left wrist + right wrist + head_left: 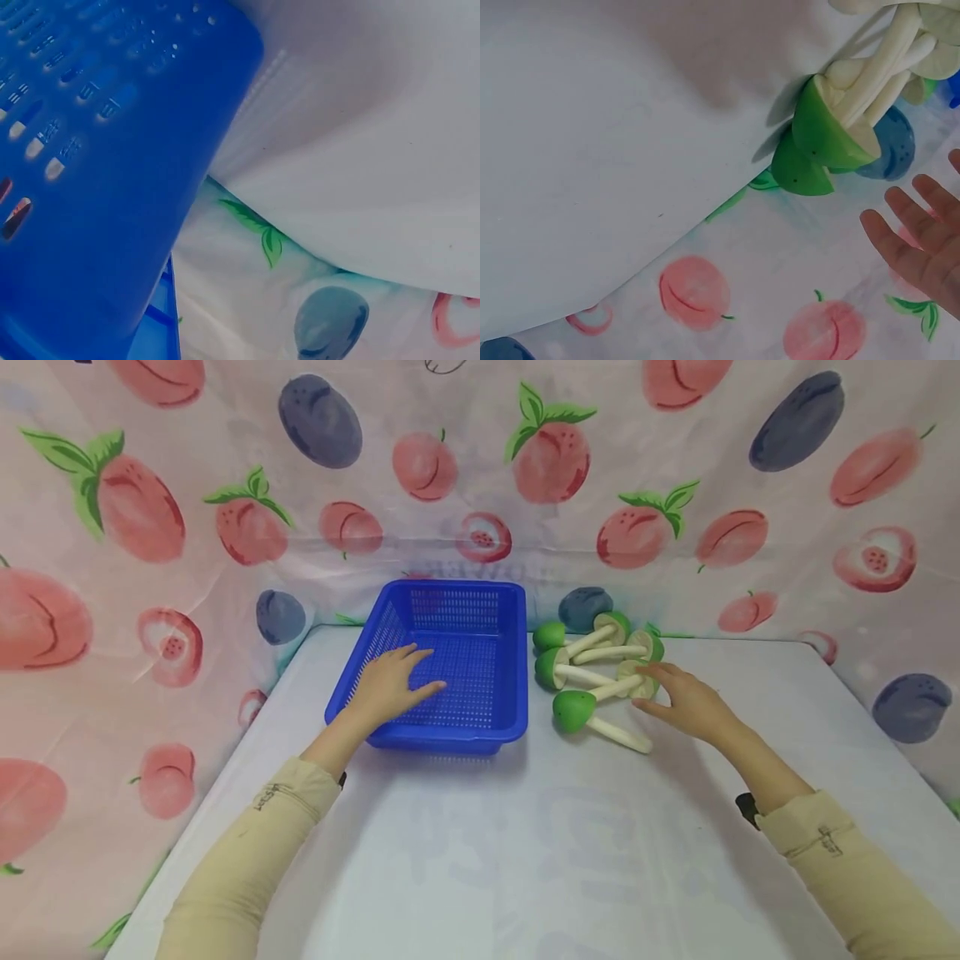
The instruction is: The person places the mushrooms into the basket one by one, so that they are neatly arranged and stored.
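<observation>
A blue plastic basket (442,737) with perforated sides stands at the back of the white table. My left hand (386,687) hovers over its left part, fingers spread loosely and holding nothing. In the left wrist view the basket's slotted wall (150,187) fills the left side, and that hand is out of sight. Several toy mushrooms with green caps (573,710) and white stems lie in a pile to the right of the basket. My right hand (686,700) is at the pile's right edge, fingers extended. The right wrist view shows those fingers (911,251) apart from the mushrooms (832,139).
A white cloth covers the table (480,860). Behind and to the left hangs a fruit-print curtain (480,468), close to the back of the basket and the mushrooms.
</observation>
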`<state>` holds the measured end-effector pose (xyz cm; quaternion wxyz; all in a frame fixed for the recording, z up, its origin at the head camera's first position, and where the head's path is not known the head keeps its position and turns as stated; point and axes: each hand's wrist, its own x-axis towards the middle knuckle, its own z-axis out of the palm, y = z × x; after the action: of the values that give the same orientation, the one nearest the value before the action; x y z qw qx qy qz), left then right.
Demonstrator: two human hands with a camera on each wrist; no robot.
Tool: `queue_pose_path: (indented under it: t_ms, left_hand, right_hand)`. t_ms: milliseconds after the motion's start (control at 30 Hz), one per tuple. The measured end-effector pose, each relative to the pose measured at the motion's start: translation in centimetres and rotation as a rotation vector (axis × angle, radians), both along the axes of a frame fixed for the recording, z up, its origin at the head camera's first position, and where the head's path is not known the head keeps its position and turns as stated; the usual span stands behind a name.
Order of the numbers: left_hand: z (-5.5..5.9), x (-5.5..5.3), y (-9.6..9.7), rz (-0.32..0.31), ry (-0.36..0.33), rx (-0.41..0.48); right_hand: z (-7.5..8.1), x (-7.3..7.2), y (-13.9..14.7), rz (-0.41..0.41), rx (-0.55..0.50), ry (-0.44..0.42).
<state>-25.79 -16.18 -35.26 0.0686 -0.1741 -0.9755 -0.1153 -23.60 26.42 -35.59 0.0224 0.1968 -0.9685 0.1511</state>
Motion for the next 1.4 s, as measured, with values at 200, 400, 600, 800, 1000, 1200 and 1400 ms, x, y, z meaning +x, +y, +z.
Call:
queue_pose_path:
  t_ms: [200, 400, 600, 800, 1000, 1200, 1400]
  left_hand:
    - [0.1, 0.9, -0.4, -0.027, 0.023, 0.025]
    - [0.2, 1.8, -1.9, -0.014, 0.055, 0.014]
    - [0.5, 2.7, -3.8, 0.005, 0.029, -0.012]
    - [0.5, 3.2, -5.4, 0.05, -0.032, -0.028]
    - [0.2, 2.9, -5.2, 0.055, -0.068, 0.029]
    - [-0.5, 2.6, -4.7, 0.086, -0.106, 0.055]
    - [-0.8, 2.5, -4.6, 0.136, -0.125, 0.085]
  right_hand:
    - [0.1, 0.1, -0.9, -0.001, -0.006, -0.006]
    - [-1.2, -0.1, -2.1, 0.066, 0.023, 0.015]
    - [-2.3, -0.2, -3.0, 0.1, 0.021, -0.01]
    - [-3.1, -0.7, -3.4, 0.125, 0.007, -0.068]
    - [-3.6, -0.7, -3.0, 0.108, -0.031, -0.099]
    - [-3.9, -0.6, -2.8, 0.101, -0.064, -0.153]
    - [-4.0, -1.0, -3.1, 0.133, -0.09, -0.194]
